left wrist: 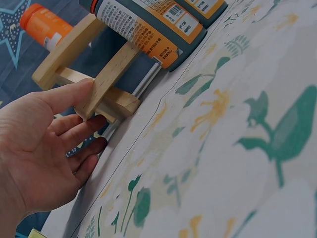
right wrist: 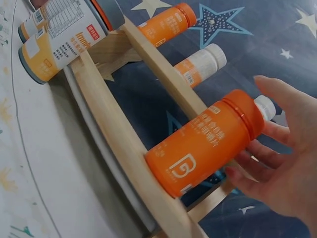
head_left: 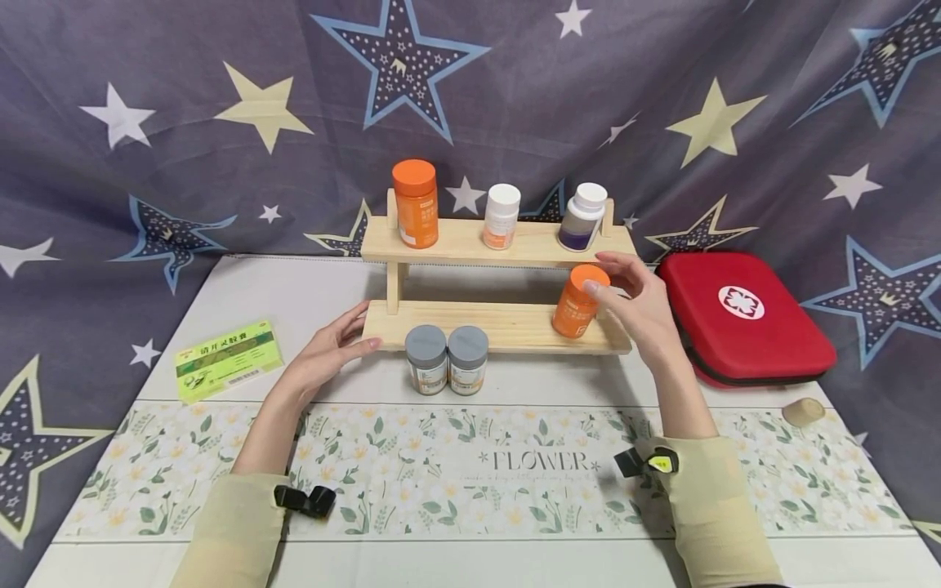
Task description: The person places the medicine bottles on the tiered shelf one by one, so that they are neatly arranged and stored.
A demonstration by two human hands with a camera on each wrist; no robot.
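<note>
A two-tier wooden shelf [head_left: 485,314] stands on the table. My left hand [head_left: 331,347] holds the left end of its lower board; in the left wrist view the thumb [left wrist: 74,94] lies against the board's end, with the other fingers behind it. An orange bottle [head_left: 577,304] stands at the right of the lower board. Around its cap is my right hand [head_left: 639,306], thumb and fingers spread; in the right wrist view the thumb [right wrist: 277,89] is apart from the cap and the fingers are beyond the bottle.
Along the upper board stand an orange bottle [head_left: 416,208], a white bottle [head_left: 501,216] and a white-and-purple bottle [head_left: 583,219]. Two grey-lidded jars [head_left: 446,359] sit before the shelf. A green medicine box [head_left: 229,361] lies left; a red case [head_left: 746,318] and small beige object [head_left: 804,412] lie right.
</note>
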